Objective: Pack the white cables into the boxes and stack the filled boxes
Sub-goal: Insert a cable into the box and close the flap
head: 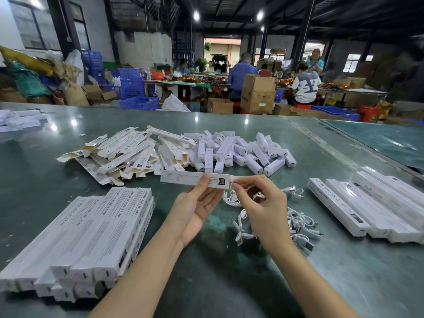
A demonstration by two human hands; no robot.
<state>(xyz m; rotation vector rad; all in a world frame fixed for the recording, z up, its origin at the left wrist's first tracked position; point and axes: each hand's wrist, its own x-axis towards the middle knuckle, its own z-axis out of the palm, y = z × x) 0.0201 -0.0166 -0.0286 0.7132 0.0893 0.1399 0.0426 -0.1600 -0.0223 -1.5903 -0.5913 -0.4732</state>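
My left hand (197, 203) holds a long white box (183, 177) level above the green table, thumb on its printed face. My right hand (259, 198) pinches the flap at the box's right end (232, 180). Whether a cable is inside the box is hidden. Loose white cables (296, 222) lie coiled on the table under and right of my right hand. A stack of closed long boxes (91, 235) lies at the near left. More closed boxes (371, 203) lie in a row at the right.
A heap of flat unfolded boxes (124, 154) and a pile of small white blocks (241, 150) lie behind my hands on the green table (229, 283). Several people sit at far tables among cardboard cartons (258, 92) and blue crates.
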